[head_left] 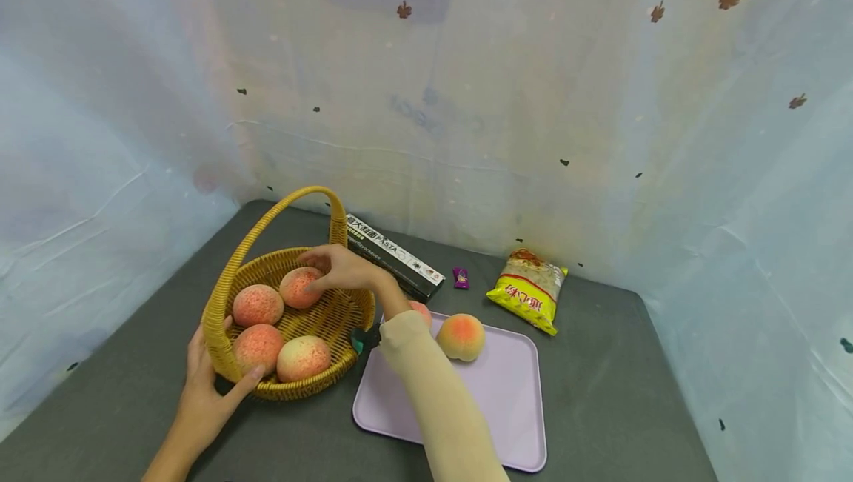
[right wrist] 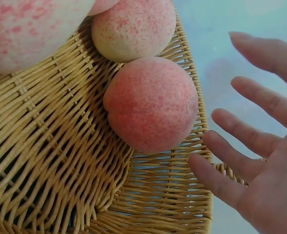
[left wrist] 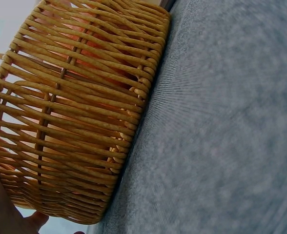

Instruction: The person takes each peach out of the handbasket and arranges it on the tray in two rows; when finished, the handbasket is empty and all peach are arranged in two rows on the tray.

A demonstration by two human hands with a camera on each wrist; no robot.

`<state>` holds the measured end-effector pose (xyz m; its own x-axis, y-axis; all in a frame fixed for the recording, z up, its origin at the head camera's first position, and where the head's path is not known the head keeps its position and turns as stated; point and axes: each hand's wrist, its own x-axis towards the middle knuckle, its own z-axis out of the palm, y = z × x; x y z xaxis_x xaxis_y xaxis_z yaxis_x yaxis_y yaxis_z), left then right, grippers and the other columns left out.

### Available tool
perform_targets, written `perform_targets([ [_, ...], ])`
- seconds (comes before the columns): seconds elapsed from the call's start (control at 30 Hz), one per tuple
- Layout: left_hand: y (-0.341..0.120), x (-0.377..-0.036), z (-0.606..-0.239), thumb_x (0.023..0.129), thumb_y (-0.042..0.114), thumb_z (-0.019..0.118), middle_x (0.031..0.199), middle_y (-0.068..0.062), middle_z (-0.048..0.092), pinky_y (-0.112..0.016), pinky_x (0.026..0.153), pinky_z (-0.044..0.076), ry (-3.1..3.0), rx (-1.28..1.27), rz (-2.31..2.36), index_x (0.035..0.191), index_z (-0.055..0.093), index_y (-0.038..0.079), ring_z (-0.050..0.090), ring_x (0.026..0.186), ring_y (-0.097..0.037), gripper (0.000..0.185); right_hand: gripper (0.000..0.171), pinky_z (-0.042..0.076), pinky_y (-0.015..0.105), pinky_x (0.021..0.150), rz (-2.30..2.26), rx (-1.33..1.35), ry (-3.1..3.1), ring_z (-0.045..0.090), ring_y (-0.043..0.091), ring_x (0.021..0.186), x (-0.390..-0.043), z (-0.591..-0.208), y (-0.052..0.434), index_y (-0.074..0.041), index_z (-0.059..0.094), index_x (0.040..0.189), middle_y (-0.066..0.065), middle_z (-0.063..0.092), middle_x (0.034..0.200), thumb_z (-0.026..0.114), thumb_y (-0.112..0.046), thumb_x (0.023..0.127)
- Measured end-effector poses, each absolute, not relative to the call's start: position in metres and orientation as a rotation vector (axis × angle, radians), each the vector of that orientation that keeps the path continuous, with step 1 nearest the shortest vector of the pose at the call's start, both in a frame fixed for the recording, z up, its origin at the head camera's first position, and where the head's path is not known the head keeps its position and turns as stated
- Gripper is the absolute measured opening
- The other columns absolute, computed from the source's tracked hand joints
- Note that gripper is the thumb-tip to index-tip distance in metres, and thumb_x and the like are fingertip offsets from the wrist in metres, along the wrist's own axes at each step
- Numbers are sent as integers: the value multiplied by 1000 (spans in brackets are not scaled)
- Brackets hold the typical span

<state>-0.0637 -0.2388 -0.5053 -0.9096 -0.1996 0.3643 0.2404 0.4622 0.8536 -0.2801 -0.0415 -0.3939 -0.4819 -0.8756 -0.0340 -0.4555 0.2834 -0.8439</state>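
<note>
A yellow wicker basket (head_left: 266,391) with a tall handle stands on the left of the table, several peaches inside. My left hand (head_left: 203,386) grips its near left side, thumb over the rim and fingers along the outside. In the left wrist view the woven wall (left wrist: 75,112) fills much of the picture, with only parts of that hand showing. Over the far side of the basket, my right hand (head_left: 346,271) is beside a pink peach (head_left: 302,287). The right wrist view has its fingers (right wrist: 251,131) spread, with a gap between them and that peach (right wrist: 153,105).
Right of the basket lies a lilac tray (head_left: 506,393) holding a peach (head_left: 461,337) and another partly behind my sleeve. Behind are a black pasta box (head_left: 393,256), a small purple wrapped candy (head_left: 460,278) and a yellow food bag (head_left: 529,289). Plastic sheeting surrounds the grey table.
</note>
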Motion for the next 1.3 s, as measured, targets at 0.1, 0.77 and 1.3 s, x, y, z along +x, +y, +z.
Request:
perform_targets([
  [0.1, -238, -64, -503, 81, 1, 79, 164, -5, 3, -77, 104, 11, -2289, -43, -1440, 158, 31, 16, 2, 149, -20, 92, 58, 44, 33, 103, -1107, -1205, 2052, 51, 27, 130, -280, -395, -44, 3, 49, 143, 20, 51, 143, 72, -5, 90],
  [0.77, -237, -63, -503, 82, 3, 79, 164, -3, 0, -78, 102, 12, -2305, -33, -1429, 158, 30, 18, 1, 150, -24, 92, 54, 41, 22, 97, -936, -1245, 2219, 41, 16, 134, -278, -402, -57, -6, 56, 141, 7, 48, 147, 74, -12, 90],
  [1.3, -237, -62, -503, 83, 2, 78, 164, -6, -1, -79, 102, 10, -2294, -46, -1441, 158, 30, 16, -2, 150, -23, 91, 52, 39, 25, 102, -927, -1200, 2228, 35, 18, 141, -277, -407, -60, -9, 58, 139, 7, 44, 150, 73, -9, 90],
])
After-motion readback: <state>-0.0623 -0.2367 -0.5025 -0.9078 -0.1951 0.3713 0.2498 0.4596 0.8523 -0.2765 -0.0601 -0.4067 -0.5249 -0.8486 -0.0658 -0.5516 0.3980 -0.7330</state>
